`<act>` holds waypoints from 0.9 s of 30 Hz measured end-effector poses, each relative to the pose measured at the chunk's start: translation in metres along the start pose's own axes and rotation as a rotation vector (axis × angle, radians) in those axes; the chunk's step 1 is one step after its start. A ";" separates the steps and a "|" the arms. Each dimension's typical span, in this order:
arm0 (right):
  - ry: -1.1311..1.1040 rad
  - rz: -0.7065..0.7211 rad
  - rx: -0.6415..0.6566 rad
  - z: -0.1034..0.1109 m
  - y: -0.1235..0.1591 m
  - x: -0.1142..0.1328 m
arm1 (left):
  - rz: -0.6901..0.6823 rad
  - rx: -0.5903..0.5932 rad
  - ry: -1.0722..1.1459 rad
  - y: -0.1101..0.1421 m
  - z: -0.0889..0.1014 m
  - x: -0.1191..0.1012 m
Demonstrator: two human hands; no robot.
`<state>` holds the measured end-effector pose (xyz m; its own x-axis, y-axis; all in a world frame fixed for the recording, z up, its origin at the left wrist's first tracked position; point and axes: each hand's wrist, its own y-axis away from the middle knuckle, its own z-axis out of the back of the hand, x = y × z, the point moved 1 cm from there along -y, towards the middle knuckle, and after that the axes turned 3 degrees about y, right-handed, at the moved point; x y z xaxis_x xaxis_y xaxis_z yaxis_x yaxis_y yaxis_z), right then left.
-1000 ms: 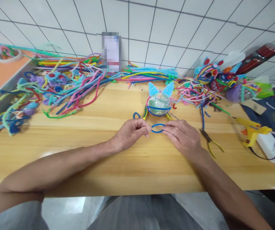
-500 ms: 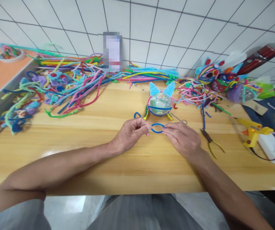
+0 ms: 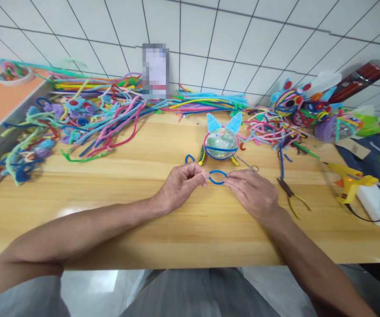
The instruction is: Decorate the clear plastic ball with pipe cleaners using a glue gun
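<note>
A blue pipe cleaner, bent into a pointed oval, is held at both ends above the wooden table. My left hand pinches its left tip between thumb and forefinger. At the opposite tip, the fingers of my right hand are closed on it. Just behind stands a clear round ornament with light-blue ears, a pink and blue rim, a blue band across it and yellow-green legs. A second, smaller blue pipe cleaner loop lies beyond my left hand.
Pliers, scissors and a yellow glue gun lie to the right. Pipe cleaners heap up at the left, with more bundles along the tiled wall. A phone leans there. Finished-looking figures stand at back right.
</note>
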<state>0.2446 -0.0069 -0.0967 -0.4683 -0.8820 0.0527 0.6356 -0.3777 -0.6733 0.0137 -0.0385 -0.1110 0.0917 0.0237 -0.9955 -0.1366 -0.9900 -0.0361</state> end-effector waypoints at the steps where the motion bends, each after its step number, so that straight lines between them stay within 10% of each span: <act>1: -0.004 -0.001 -0.001 0.000 0.000 0.000 | -0.005 -0.003 0.001 0.000 0.000 0.000; 27: 0.036 0.026 -0.007 -0.001 -0.001 -0.001 | 0.033 -0.016 0.002 0.001 -0.001 0.006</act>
<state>0.2436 -0.0050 -0.0967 -0.4737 -0.8806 0.0087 0.6435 -0.3529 -0.6793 0.0152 -0.0391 -0.1173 0.0891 -0.0094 -0.9960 -0.1237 -0.9923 -0.0017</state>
